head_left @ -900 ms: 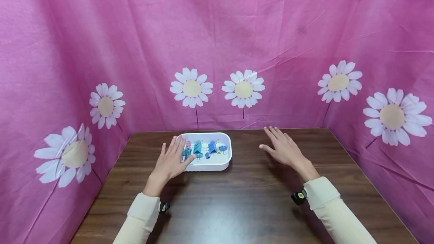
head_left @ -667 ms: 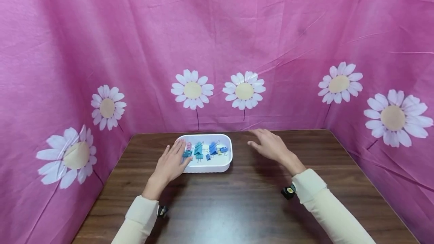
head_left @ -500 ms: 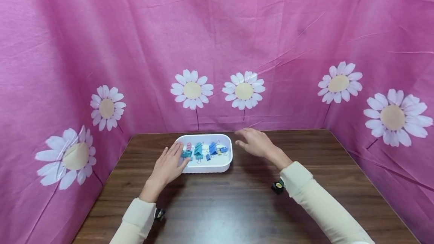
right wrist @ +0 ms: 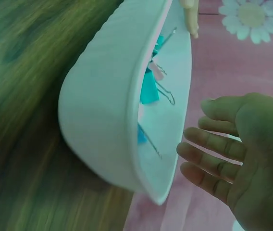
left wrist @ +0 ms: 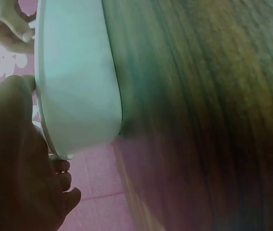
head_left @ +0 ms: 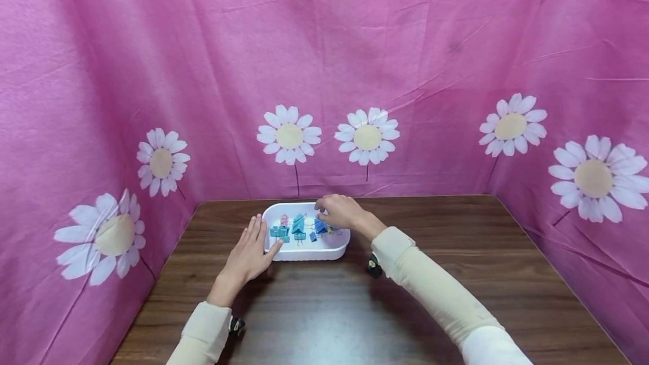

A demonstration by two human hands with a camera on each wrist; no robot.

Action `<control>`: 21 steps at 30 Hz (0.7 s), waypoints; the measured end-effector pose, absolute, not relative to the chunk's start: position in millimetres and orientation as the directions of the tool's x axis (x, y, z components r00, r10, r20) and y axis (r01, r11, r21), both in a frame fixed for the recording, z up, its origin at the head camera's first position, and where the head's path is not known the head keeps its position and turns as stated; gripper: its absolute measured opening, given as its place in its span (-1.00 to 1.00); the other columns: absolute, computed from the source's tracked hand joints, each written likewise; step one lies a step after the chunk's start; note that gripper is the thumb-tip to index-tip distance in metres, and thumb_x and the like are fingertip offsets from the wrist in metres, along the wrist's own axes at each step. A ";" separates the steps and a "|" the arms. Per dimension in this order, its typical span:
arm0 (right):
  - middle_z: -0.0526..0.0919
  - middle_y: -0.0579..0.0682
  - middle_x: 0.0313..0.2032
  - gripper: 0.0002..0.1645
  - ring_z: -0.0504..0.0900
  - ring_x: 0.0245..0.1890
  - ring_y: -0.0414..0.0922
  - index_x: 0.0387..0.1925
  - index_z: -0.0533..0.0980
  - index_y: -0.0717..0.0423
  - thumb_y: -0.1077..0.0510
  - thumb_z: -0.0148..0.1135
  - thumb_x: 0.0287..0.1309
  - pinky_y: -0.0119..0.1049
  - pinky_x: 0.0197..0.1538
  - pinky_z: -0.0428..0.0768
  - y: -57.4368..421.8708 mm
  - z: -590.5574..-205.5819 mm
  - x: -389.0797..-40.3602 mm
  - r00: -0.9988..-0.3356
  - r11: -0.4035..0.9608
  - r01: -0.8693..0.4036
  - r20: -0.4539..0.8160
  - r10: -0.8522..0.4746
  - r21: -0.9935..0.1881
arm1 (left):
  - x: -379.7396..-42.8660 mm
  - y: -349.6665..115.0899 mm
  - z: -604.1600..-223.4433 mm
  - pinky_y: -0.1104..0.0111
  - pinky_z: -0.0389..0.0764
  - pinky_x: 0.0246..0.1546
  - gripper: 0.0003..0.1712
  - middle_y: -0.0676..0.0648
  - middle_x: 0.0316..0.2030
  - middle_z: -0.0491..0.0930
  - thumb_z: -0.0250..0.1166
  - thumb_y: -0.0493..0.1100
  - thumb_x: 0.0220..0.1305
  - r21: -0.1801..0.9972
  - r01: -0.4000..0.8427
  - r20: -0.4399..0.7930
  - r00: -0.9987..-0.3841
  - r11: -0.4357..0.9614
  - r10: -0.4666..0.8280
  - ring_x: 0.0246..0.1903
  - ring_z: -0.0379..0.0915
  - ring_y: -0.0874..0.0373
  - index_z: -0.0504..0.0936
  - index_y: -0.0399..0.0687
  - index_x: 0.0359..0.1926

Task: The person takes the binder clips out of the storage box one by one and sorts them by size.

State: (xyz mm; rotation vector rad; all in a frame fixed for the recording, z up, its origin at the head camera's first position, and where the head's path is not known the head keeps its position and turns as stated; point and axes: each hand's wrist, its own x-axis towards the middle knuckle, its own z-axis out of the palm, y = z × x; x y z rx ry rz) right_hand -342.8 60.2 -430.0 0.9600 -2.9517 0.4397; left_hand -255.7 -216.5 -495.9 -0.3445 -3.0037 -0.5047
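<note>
- Cream-coloured cloth sleeves [head_left: 431,280], cuffs turned back, reach from the near side toward the white tray; a small black device [head_left: 374,266] sits at each wrist.
- The brown wood-grained table [head_left: 324,308] lies under the tray and stretches out on its near side and to both sides.
- The left hand [head_left: 247,255] rests against the tray's left end, its grip spread, fingers straight along that end and thumb at the near rim.
- The white, rounded oblong tray [head_left: 309,254] stands upright on the table, near its far edge.
- In the tray's near half lie a small teal metal binder clip [head_left: 300,236], at the middle, and a small blue one [head_left: 312,236], right of it.
- Farther in, a large teal binder clip [head_left: 298,225] lies near the tray's middle, a pink one [head_left: 284,220] to its left.
- The right hand [head_left: 341,211] hangs over the tray's right end, above a large blue binder clip [head_left: 320,225]; its grip is loose, fingers slightly bent and apart, pinching nothing.
- Beyond the tray hangs a pink cloth [head_left: 324,44] printed with white daisies [head_left: 289,136].
</note>
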 end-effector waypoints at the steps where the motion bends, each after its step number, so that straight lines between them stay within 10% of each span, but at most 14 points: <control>1: 0.80 0.01 0.09 -0.61 0.76 0.13 0.03 0.18 0.71 0.08 0.01 0.34 0.45 0.05 0.16 0.76 55.1 -430.8 -344.7 -0.813 0.775 -0.576 0.081 -0.577 -0.258 | -255.6 -216.6 -496.6 -0.12 -0.01 0.71 0.07 -0.43 0.68 -0.11 0.03 0.32 0.59 0.323 0.229 0.108 -0.973 0.919 0.204 0.70 -0.20 -0.31 0.01 -0.49 0.63; 21: 0.78 -0.01 -0.03 -0.66 0.74 -0.02 -0.04 -0.03 0.67 0.01 -0.15 0.26 0.50 -0.06 0.14 0.74 -11.8 -461.1 -362.0 -0.872 0.878 -0.471 -0.101 -0.478 -0.088 | -263.0 -215.8 -502.4 -0.22 0.18 0.63 -0.31 -0.46 0.62 0.11 -0.06 -0.14 0.64 0.307 0.329 0.235 -0.935 0.893 0.264 0.64 0.00 -0.38 0.17 -0.54 0.57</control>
